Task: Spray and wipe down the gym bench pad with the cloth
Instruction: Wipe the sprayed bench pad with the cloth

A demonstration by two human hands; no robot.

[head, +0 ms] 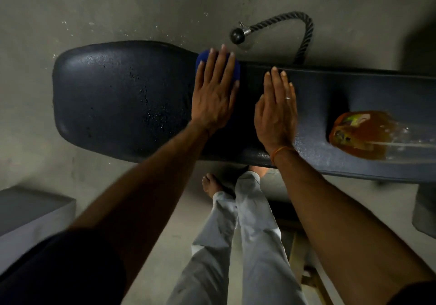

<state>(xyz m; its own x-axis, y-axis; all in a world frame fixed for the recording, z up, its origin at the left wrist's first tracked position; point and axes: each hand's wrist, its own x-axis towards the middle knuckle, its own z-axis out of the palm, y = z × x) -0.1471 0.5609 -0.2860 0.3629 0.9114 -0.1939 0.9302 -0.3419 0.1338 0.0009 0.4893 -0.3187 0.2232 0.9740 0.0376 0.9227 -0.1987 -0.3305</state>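
Note:
The black gym bench pad [113, 97] runs left to right across the view, and its wide left end is speckled with spray droplets. A blue cloth [203, 59] lies on the pad near the far edge. My left hand [213, 92] presses flat on the cloth with straight, spread fingers, covering most of it. My right hand [277, 111] rests flat on the bare pad just to the right, fingers straight and together. A clear spray bottle with orange liquid [363, 135] lies on its side on the pad at the right.
A black rope cable attachment [304, 33] with a rubber ball end lies on the concrete floor behind the bench. A grey block [28, 212] sits at the lower left. My legs in light trousers and bare feet [212, 184] stand against the bench's near side.

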